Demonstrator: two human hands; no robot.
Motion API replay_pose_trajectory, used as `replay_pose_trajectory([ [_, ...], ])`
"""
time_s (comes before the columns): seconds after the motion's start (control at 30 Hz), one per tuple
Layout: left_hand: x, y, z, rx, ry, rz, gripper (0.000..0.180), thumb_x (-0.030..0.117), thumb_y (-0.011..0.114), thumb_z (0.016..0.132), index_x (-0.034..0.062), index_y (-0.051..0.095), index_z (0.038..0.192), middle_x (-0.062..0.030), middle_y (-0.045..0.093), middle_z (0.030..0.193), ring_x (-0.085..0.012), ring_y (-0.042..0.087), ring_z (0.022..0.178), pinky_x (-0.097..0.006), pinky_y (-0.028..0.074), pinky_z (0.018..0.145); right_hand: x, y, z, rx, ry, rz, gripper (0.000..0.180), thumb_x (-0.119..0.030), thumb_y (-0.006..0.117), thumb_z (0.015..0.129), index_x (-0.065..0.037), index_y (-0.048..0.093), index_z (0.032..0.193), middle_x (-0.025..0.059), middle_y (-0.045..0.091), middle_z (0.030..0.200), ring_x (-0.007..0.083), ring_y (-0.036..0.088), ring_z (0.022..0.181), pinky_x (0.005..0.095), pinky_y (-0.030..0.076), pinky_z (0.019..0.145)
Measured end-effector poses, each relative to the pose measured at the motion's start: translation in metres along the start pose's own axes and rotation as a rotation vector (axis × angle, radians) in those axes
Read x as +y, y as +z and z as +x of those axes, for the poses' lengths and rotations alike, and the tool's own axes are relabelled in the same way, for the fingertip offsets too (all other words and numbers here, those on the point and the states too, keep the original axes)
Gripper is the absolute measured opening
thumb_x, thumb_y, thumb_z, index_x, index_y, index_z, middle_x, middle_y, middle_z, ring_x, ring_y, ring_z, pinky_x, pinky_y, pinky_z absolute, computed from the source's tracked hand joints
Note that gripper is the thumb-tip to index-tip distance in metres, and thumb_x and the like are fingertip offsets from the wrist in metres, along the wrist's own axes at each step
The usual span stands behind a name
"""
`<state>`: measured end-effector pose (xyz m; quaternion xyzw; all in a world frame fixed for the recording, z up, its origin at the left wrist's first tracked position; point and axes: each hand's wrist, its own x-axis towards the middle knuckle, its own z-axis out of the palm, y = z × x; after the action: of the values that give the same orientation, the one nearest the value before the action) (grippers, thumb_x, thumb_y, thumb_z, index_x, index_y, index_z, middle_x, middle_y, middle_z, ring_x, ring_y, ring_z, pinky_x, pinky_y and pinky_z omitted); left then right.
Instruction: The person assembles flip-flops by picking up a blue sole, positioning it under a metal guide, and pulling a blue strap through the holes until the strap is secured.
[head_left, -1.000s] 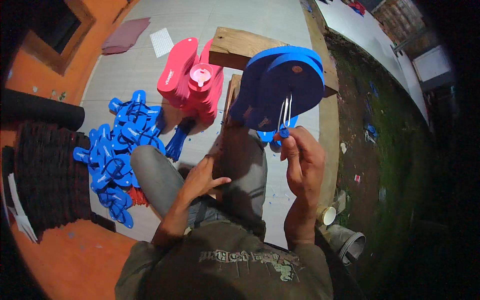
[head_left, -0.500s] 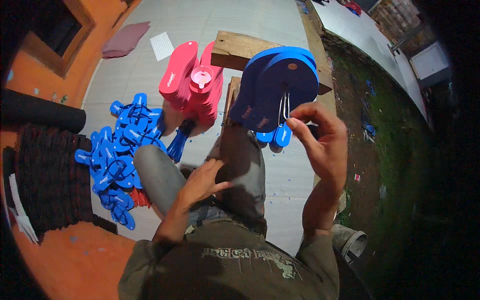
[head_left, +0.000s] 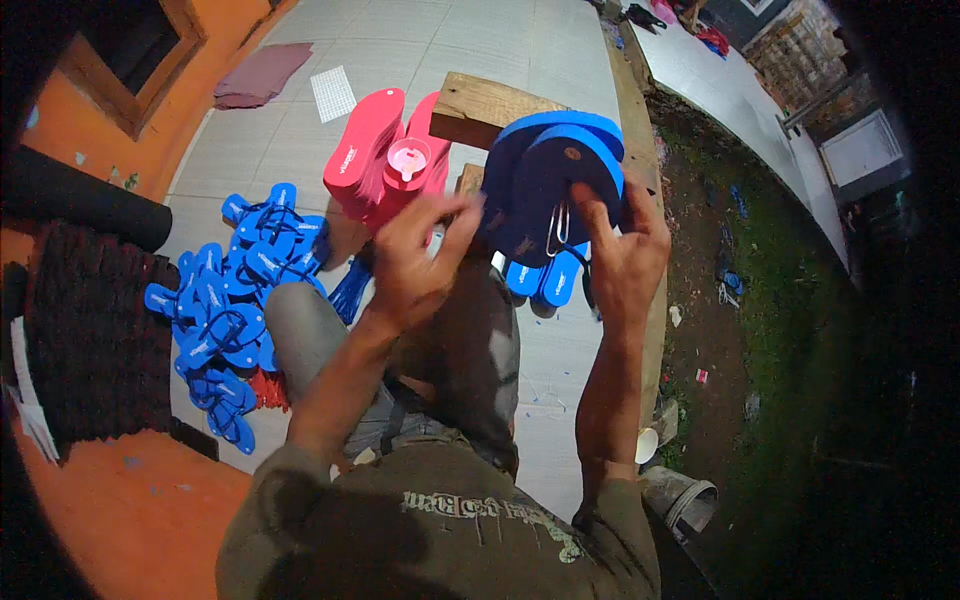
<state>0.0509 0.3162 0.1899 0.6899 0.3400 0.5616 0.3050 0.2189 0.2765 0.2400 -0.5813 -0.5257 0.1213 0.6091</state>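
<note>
At the left of the frame lies a big pile of blue sandals (head_left: 222, 308). In the upper centre are the blue soles (head_left: 540, 190), near the wooden block (head_left: 490, 106). The right hand (head_left: 626, 250) is clamped on their right edge, thumb in front. The left hand (head_left: 412, 268) is near; I cannot tell whether its fingers hold something. The smallest is a whitish wire (head_left: 551, 230) at the dark underside.

Navy-faced, blue-edged soles (head_left: 540, 195), pink sole stack (head_left: 358, 150), orange wall (head_left: 222, 45), white sheet (head_left: 332, 94) with fine grid
</note>
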Motion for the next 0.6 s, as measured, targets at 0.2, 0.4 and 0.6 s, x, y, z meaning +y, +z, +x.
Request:
replay_pose_trajectory([
  [0.2,0.020,0.041,0.034,0.081,0.192,0.025,0.029,0.028,0.057,0.082,0.0004,0.059,0.088,-0.0141,0.059,0.084,-0.0249,0.059,0.077,-0.032,0.046,0.067,0.014,-0.028,0.006,-0.260,0.182,0.263,0.024,-0.009,0.062,0.078,0.003,0.059,0.099,0.0069,0.062,0.088,0.0112,0.057,0.078,0.0231,0.045,0.073],
  [0.4,0.032,0.047,0.050,-0.113,-0.180,-0.189,0.044,0.044,0.053,0.082,0.0005,0.058,0.090,-0.0144,0.061,0.077,-0.0181,0.059,0.073,-0.029,0.045,0.064,-0.008,-0.022,0.011,-0.246,0.265,0.291,0.024,-0.016,0.058,0.082,0.003,0.058,0.097,0.0066,0.062,0.084,0.0124,0.057,0.077,0.0239,0.045,0.069],
  [0.6,0.042,0.047,0.036,0.026,-0.117,-0.157,0.037,0.038,0.056,0.082,0.0012,0.056,0.089,-0.0138,0.059,0.082,-0.0208,0.058,0.075,-0.031,0.044,0.065,-0.027,-0.007,-0.007,-0.080,0.093,-0.026,0.027,-0.021,0.058,0.082,0.002,0.058,0.095,0.0103,0.060,0.077,0.0151,0.055,0.069,0.0278,0.044,0.064],
])
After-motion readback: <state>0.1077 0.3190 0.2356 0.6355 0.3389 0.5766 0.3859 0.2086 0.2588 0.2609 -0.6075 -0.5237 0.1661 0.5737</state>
